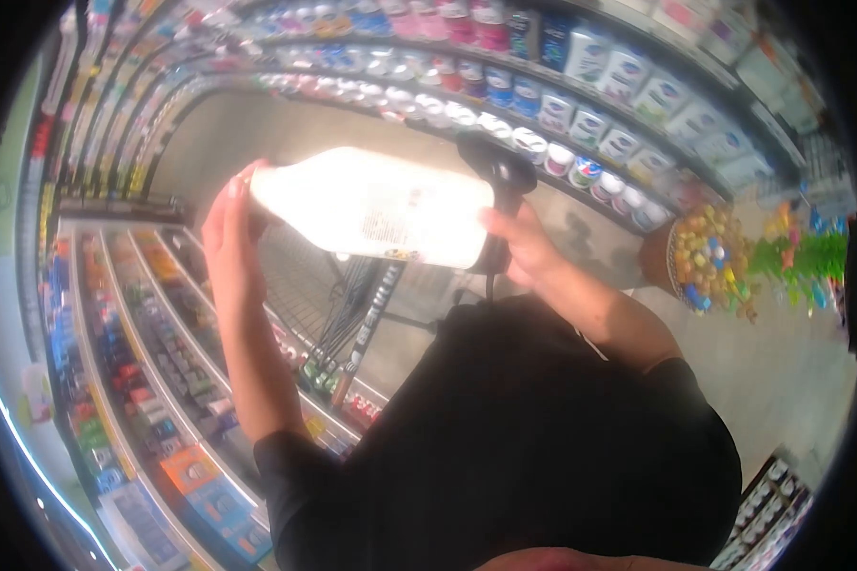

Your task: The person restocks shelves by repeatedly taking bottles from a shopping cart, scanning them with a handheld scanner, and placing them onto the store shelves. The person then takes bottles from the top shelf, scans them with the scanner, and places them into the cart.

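A large white bottle (381, 195) lies nearly sideways in front of me, held up between both hands. Strong glare washes out much of its surface, though a block of small dark print shows near the middle. My left hand (229, 214) is closed around the narrow neck end, where the cap is hidden. At the broad base, my right hand (528, 243) grips with the thumb on the near face; its other fingers are mostly out of sight. Below the bottle is a wire shopping cart (300, 285), partly covered by it, with a lettered bar (374, 319).
A black object (500, 167) sits just behind the bottle's base. Stocked shelves (581, 119) curve along the far side, and more product shelves (152, 381) run down the left. A brown basket (662, 255) heaped with small yellowish items stands on the floor (733, 371) at right.
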Demonstrator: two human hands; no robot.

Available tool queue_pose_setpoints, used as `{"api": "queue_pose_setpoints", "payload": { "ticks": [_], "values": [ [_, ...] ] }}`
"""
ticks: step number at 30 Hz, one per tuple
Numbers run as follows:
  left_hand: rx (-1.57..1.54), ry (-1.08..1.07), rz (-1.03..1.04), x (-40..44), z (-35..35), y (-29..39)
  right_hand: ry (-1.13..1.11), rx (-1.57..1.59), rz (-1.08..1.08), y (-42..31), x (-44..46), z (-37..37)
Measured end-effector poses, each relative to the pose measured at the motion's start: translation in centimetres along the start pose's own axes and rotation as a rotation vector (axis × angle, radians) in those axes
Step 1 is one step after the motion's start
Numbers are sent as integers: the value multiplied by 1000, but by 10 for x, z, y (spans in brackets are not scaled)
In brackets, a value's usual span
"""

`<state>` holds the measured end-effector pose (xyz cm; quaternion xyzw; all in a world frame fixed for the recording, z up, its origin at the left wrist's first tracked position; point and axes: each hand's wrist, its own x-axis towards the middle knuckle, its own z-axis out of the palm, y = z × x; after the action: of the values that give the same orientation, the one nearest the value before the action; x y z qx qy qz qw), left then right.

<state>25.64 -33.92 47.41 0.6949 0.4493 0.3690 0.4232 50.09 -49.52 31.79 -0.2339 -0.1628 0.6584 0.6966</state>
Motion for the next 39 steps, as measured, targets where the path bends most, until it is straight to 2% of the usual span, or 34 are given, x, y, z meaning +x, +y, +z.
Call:
{"api": "queue_pose_setpoints", "payload": {
  "ticks": [2,4,7,10,12,14,16,18,20,22,23,26,27,30,31,33,36,39],
  "values": [
    [-274,-141,22,15,28,-17,65,34,-20,-10,-18,-17],
    [-440,-178,7,8,73,-25,84,56,-60,-19,-35,-34],
    [-687,-363,-68,-33,159,-31,151,42,-152,-41,-58,-41],
    [-806,-496,-77,-72,218,-20,175,-16,-276,-66,-80,-42],
    [-840,-467,-62,-87,237,-6,171,-44,-336,-76,-91,-45],
    [-849,-339,-81,-96,255,5,192,-120,-411,-82,-101,-44],
    [-993,-225,-89,-101,270,23,180,-244,-438,-89,-109,-46],
    [-1056,-275,-102,-97,270,29,141,-418,-430,-98,-121,-51],
    [-1128,-382,-133,-87,266,39,211,-522,-472,-108,-128,-49],
    [-1078,-273,-134,-77,269,35,281,-626,-517,-119,-133,-44],
    [-1040,-221,-106,-73,270,34,277,-581,-561,-121,-138,-44],
    [-839,-138,30,-54,267,13,115,-644,-512,-134,-159,-48],
    [-757,-124,80,-51,265,11,-22,-650,-514,-130,-157,-49],
    [-605,-76,180,-50,262,10,27,-682,-173,-132,-174,-36],
    [-590,-68,200,-52,262,9,-14,-661,-151,-124,-172,-43],
    [-567,-50,244,-54,262,9,-63,-730,-138,-126,-174,-41],
    [-413,-92,175,-66,251,8,-85,-797,-213,-124,-177,-36],
    [-559,-131,253,-73,256,6,-100,-833,-319,-120,-178,-33]
  ]
}}
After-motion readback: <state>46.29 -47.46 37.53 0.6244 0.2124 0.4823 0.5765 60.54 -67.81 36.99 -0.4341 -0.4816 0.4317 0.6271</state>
